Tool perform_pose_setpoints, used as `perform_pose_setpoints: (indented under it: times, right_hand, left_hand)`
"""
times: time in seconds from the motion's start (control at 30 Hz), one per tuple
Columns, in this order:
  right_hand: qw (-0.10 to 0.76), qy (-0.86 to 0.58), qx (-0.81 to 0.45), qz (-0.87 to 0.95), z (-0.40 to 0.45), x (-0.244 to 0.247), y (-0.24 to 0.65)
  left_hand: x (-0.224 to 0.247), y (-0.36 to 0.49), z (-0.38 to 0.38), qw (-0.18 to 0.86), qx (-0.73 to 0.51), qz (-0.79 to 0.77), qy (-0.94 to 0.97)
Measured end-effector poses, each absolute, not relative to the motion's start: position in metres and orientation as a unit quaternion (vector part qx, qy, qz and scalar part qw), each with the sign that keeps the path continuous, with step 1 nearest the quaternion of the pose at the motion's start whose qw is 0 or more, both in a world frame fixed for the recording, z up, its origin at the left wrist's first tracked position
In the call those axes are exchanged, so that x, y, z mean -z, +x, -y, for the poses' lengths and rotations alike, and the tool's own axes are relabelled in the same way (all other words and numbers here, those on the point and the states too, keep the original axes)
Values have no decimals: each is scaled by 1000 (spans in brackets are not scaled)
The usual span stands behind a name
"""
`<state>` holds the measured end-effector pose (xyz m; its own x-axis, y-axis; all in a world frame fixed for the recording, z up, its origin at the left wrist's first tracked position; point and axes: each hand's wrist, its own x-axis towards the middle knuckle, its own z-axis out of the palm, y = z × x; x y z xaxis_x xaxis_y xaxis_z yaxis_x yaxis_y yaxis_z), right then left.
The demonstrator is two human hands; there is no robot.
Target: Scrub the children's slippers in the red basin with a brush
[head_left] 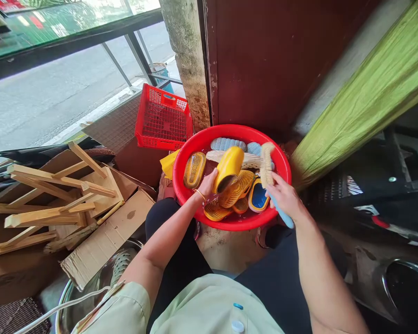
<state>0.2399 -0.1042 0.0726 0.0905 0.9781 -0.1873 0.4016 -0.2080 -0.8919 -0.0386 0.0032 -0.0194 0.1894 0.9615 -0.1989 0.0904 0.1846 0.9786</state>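
A round red basin [230, 224] stands before my knees, with several shoes and water in it. My left hand [207, 184] is closed on a yellow shoe [230, 164], tilted above the others with its dark opening facing me. In my right hand [284, 197] is a brush with a light blue handle [282, 213]; its pale bristles [266, 162] point up over the basin's right side. Yellow-brown soles [237, 190] lie below the held shoe, beside a shoe with a blue inside [258, 195]. Light blue shoes [228, 144] rest at the back.
Behind the basin on the left sits a red crate [165, 121]. Wooden stools [73, 185] and cardboard [107, 236] are piled at the left. A metal bowl [64, 297] is at lower left. Green cloth [362, 88] hangs at the right, near a dark red door [275, 55].
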Motion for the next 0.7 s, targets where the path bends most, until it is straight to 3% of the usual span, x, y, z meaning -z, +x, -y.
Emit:
perform_pose_setpoints:
  times: [0.07,0.17,0.3,0.43,0.57,0.7]
  right_hand:
    - [355,-687,-355,526,94,-64,234]
    - [326,-698,-262,582,86,-53,218]
    - [199,-664,-158,703,82,-40,197]
    - [46,-667,-154,727,75,-31,180]
    - [-20,-675,-161,719,70,-29,166]
    - [-43,-670,-172,721,75,-33,160]
  left_hand:
    - [22,-28,4,601,-334,-499,528]
    - [20,-22,8,553,-325,-501,581]
    - [6,-45,-11,362,-364,-575,637]
    - [0,-76,-31,182,-221,-706,648]
    - [10,-80,-32,162,-74,-752,634]
    - [18,-71,-30,196,-74,-765,609]
